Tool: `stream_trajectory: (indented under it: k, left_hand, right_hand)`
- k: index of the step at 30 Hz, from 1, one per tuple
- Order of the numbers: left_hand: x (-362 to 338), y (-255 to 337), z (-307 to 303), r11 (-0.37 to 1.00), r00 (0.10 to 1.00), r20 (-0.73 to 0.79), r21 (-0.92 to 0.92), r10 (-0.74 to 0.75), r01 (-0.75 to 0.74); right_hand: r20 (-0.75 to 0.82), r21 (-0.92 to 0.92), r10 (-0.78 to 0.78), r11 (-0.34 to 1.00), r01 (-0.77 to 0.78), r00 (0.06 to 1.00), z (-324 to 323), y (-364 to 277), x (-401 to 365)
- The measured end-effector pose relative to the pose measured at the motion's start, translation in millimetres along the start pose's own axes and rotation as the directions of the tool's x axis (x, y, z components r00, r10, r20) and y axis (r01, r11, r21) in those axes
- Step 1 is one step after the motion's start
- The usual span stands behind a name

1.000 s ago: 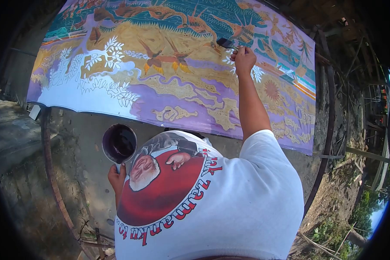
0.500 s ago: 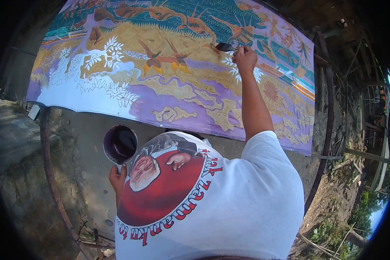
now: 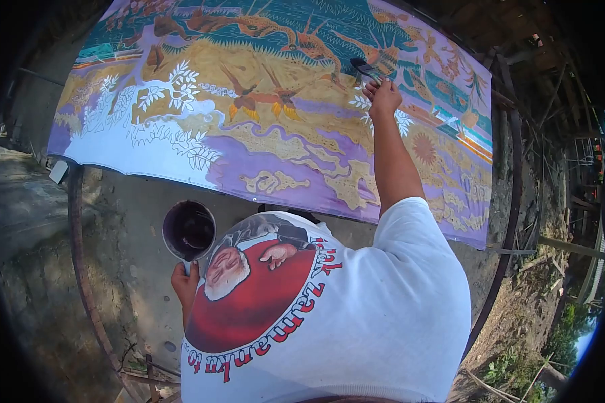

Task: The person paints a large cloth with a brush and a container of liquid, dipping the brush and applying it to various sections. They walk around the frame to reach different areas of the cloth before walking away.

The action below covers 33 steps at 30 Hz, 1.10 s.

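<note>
My right hand (image 3: 384, 99) is closed round the handle of a dark-tipped brush (image 3: 365, 69), stretched out over the upper right part of a painted cloth (image 3: 296, 144). The bristles are at the teal area beside an orange bird figure. My left hand (image 3: 185, 279), low beside my shirt, grips the handle of a round pot (image 3: 189, 230) with dark liquid inside. The pot is just below the cloth's near edge. Purple, ochre and teal cover much of the cloth; a white area with leaf outlines lies at its lower left.
A curved frame bar (image 3: 84, 269) runs down the left, and another bar (image 3: 514, 181) runs along the right of the cloth. Concrete ground (image 3: 131, 201) lies below the cloth. Wooden poles and plants are at the far right.
My right hand has moved slightly right and down in view, and the brush tip has shifted right and up, towards the orange bird figure. The left hand still holds the pot.
</note>
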<state>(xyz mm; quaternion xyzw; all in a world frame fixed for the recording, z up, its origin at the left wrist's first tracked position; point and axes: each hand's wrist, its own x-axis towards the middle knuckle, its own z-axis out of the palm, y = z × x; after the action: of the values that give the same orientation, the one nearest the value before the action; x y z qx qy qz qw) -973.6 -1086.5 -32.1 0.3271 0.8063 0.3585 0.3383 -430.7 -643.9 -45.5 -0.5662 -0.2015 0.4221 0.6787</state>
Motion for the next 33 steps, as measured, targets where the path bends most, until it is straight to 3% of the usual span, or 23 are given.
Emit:
stream_trajectory:
  k: [2, 4, 6, 7, 9, 12, 15, 16, 18, 19, 21, 24, 31, 33]
  left_hand:
    - [4.6, -31.7, -1.0, 0.996, 1.000, 0.022, -0.091, 0.006, -0.004]
    - [3.0, -37.3, -5.0, 0.997, 0.999, 0.023, -0.070, 0.032, -0.031]
    - [0.9, -34.8, -5.5, 0.997, 0.998, 0.028, -0.047, 0.059, -0.058]
    - [-2.7, -28.8, -3.1, 0.997, 0.999, 0.021, -0.074, 0.033, -0.031]
    - [-4.2, -26.5, -0.2, 0.995, 1.000, 0.010, -0.102, 0.000, 0.001]
    - [-10.5, -31.8, -2.5, 0.995, 1.000, 0.011, -0.093, -0.024, 0.025]
    - [-13.7, -30.1, -0.9, 0.995, 1.000, 0.007, -0.091, -0.028, 0.028]
    - [-14.9, -33.0, -0.2, 0.993, 1.000, 0.002, -0.118, -0.028, 0.028]
    - [-16.3, -40.6, 2.8, 0.988, 0.999, -0.006, -0.148, -0.039, 0.038]
    - [-16.5, -46.3, 3.5, 0.986, 1.000, 0.003, -0.167, -0.024, 0.024]
    - [-14.5, -58.8, 5.3, 0.982, 1.000, 0.009, -0.188, -0.010, 0.012]
    - [-10.0, -65.0, 4.1, 0.979, 1.000, 0.015, -0.205, -0.016, 0.019]
    - [-10.4, -11.9, -10.2, 0.998, 0.998, 0.033, -0.014, 0.057, -0.056]
    - [-10.1, -18.8, -11.3, 0.998, 0.998, 0.024, 0.020, 0.053, -0.053]
  right_hand:
    - [-0.098, 0.003, -0.020, 1.000, 0.021, 0.995, 7.4, 0.7, 20.9]
    - [-0.109, 0.024, -0.008, 1.000, 0.011, 0.994, 19.4, 11.2, 35.6]
    - [0.038, 0.000, 0.104, 0.995, -0.104, 0.994, 31.4, 30.1, 41.7]
    - [0.041, 0.003, 0.104, 0.995, -0.105, 0.994, 43.7, 34.1, 31.5]
    - [0.196, -0.065, 0.129, 0.991, -0.118, 0.972, 66.0, 47.2, 11.9]
    - [0.193, -0.075, 0.111, 0.992, -0.099, 0.975, 80.0, 53.8, -1.5]
    - [0.069, -0.239, -0.076, 0.967, 0.091, 0.995, 62.4, 46.4, 9.3]
    - [0.082, -0.241, -0.073, 0.966, 0.091, 0.994, 60.2, 42.7, 7.4]
    - [0.103, -0.351, -0.226, 0.903, 0.248, 0.969, 54.9, 38.9, -1.7]
    - [0.109, -0.356, -0.220, 0.902, 0.245, 0.969, 56.4, 35.8, -16.2]
    - [0.275, -0.191, 0.042, 0.982, 0.012, 0.961, 76.8, 24.9, -57.8]
    - [0.365, -0.202, 0.118, 0.978, -0.045, 0.924, 101.9, 42.1, -91.2]
    - [0.494, -0.335, 0.167, 0.942, 0.009, 0.853, 119.2, 57.0, -116.2]
    - [0.360, -0.258, 0.041, 0.964, 0.057, 0.932, 121.3, 56.1, -107.4]
